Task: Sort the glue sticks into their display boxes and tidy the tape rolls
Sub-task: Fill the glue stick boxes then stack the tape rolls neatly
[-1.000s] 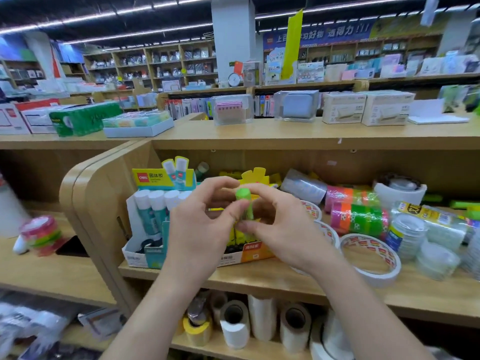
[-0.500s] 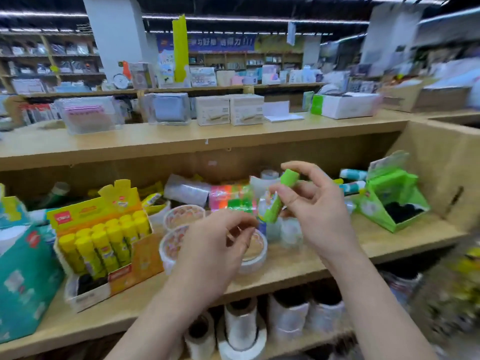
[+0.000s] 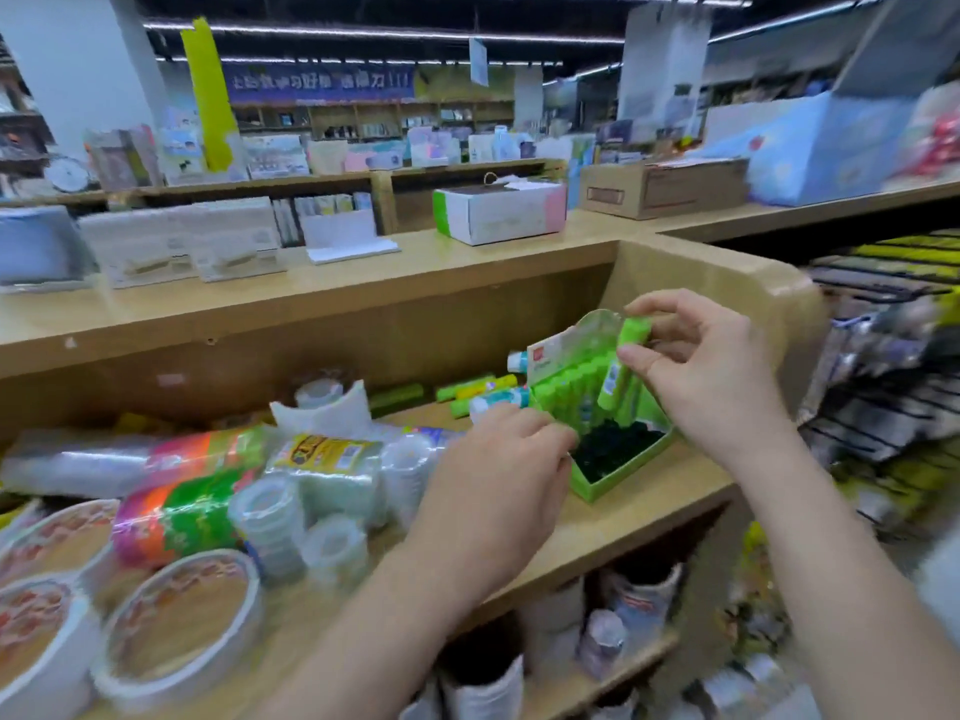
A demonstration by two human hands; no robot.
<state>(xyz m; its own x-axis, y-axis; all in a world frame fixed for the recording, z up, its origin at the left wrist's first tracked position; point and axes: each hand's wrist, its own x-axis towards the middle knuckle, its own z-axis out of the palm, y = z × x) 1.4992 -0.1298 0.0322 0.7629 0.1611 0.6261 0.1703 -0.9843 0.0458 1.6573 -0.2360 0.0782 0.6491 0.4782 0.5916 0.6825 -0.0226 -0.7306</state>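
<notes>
Rightward, the right hand (image 3: 711,376) fingers pinch a green glue stick (image 3: 613,384) over the display box (image 3: 618,475); left hand (image 3: 493,485) fingers curled, grip unclear; labels blurred.

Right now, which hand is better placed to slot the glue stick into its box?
Right: the right hand pinches the green glue stick above the green display box.

Right hand (image 3: 698,379) raised, pinching; left hand (image 3: 496,478) lower, curled.

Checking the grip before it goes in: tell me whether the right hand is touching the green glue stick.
Touching. The head view shows the right hand pinching the green glue stick between thumb and fingers, above the green display box.
</notes>
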